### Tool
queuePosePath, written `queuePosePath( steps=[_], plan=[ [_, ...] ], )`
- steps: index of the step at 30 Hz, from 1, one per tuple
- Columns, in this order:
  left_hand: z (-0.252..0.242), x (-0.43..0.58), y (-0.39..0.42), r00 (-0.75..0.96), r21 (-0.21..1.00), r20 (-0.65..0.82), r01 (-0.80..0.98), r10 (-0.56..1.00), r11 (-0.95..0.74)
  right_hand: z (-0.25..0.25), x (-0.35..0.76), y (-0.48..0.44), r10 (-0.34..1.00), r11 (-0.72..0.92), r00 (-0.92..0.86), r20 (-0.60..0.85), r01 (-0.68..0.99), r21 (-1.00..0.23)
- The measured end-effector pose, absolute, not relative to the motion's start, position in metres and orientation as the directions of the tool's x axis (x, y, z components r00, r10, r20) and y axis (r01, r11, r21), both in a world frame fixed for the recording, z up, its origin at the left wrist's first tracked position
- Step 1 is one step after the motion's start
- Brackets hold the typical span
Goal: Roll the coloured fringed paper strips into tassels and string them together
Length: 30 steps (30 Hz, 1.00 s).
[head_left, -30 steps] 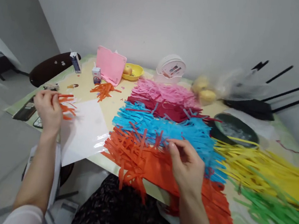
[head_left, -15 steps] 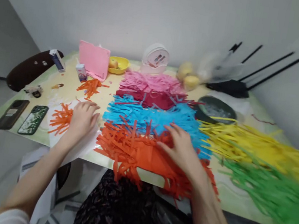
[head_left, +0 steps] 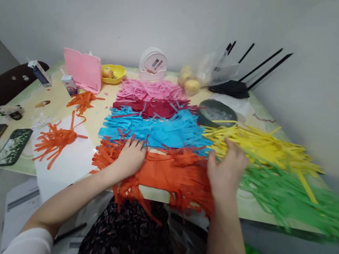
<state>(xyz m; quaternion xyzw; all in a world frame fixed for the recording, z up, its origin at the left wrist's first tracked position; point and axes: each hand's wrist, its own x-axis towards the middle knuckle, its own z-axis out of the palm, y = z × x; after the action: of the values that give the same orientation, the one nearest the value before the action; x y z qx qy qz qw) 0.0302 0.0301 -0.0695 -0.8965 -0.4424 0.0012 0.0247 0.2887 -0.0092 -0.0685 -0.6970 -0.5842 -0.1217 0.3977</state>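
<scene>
We have laid the orange tassel (head_left: 57,139) on the white sheet (head_left: 72,159), bringing our left hand (head_left: 132,155) to the orange fringed paper (head_left: 168,175) and shifting our right hand (head_left: 228,170) rightward.

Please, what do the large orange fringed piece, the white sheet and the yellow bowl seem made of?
Large orange fringed piece: probably thin crepe paper or nonwoven fabric, matte; its loose strips bend and curl.
White sheet: smooth, paper or plastic film; thin and pale, which leaves both open.
Yellow bowl: likely plastic, smooth; bright even colour.
</scene>
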Motion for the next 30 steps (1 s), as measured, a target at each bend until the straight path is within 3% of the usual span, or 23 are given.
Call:
queuePosePath(
  steps=[2,5,7,10,13,17,21,23,26,30],
  plan=[
    [-0.057,0.035,0.032,0.616,-0.062,0.037,0.787,0.787,-0.613,-0.056,0.271,-0.015,0.711,0.148,0.227,0.665,0.877,-0.457],
    [-0.042,0.046,0.04,0.587,-0.095,0.055,0.808,0.808,-0.581,-0.049,0.236,-0.005,0.835,0.401,-0.073,0.545,0.759,-0.513],
    [-0.039,0.054,0.05,0.582,-0.107,0.105,0.813,0.807,-0.572,-0.052,0.228,0.011,0.872,0.381,-0.102,0.478,0.755,-0.534],
    [-0.045,0.065,0.066,0.711,-0.123,0.171,0.702,0.682,-0.701,-0.056,0.24,0.031,0.89,0.295,-0.023,0.455,0.79,-0.538],
    [-0.055,0.078,0.083,0.801,-0.139,0.134,0.598,0.584,-0.789,-0.05,0.256,0.03,0.876,0.282,0.038,0.481,0.768,-0.574],
    [-0.052,0.08,0.101,0.699,-0.044,0.148,0.712,0.7,-0.701,-0.038,0.26,0.019,0.836,0.297,0.1,0.54,0.745,-0.597],
    [-0.033,0.062,0.111,0.596,0.095,0.241,0.771,0.766,-0.63,-0.041,0.255,0.035,0.803,0.432,-0.112,0.585,0.785,-0.443],
    [-0.026,0.052,0.111,0.599,0.1,0.278,0.759,0.751,-0.643,-0.042,0.252,0.052,0.814,0.456,-0.248,0.524,0.833,-0.313],
    [-0.019,0.041,0.106,0.6,0.078,0.289,0.762,0.746,-0.643,-0.037,0.248,0.075,0.853,0.402,-0.31,0.42,0.903,-0.151],
    [-0.015,0.028,0.102,0.596,0.067,0.3,0.765,0.745,-0.64,-0.015,0.241,0.093,0.826,0.468,-0.435,0.358,0.884,-0.005]
  ],
)
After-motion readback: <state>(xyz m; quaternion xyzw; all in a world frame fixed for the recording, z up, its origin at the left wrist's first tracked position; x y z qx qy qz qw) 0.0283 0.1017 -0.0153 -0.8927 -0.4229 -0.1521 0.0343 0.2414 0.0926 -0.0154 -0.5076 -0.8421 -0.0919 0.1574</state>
